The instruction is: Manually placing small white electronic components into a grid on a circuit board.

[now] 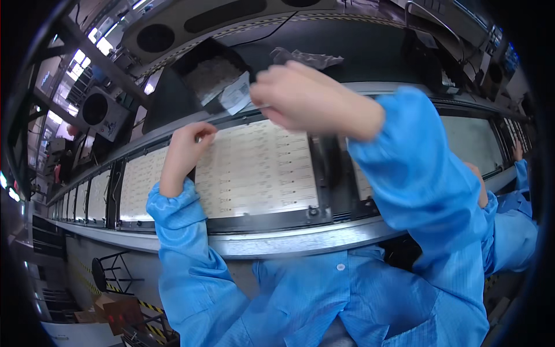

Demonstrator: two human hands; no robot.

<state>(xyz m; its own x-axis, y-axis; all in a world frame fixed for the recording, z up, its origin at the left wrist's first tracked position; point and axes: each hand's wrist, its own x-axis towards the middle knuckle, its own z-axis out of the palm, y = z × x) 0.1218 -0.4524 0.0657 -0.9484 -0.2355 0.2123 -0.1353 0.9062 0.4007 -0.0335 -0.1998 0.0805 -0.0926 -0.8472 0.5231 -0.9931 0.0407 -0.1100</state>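
Observation:
My left hand [188, 149] hovers by the upper left corner of a pale rectangular panel [254, 173], fingers curled into a pinch; what they hold, if anything, is too small to make out. Rows of thin printed lines and small dark dots cover this panel, which sits in a dark frame. Above the panel's far edge, my right hand [295, 95] is closed, with its fingers bent together and slightly blurred. Whatever lies inside it is hidden. Just left of it, a white paper slip [235, 94] rests at a black bin [234, 56] with a pale mass of contents.
Similar panels [141, 179] continue leftward along the metal-edged line [289, 243]. A crumpled plastic bag [306, 59] lies on the dark far surface. Another person in a blue sleeve [511, 231] is at the right. A stool [110, 272] and cardboard boxes [115, 312] stand lower left.

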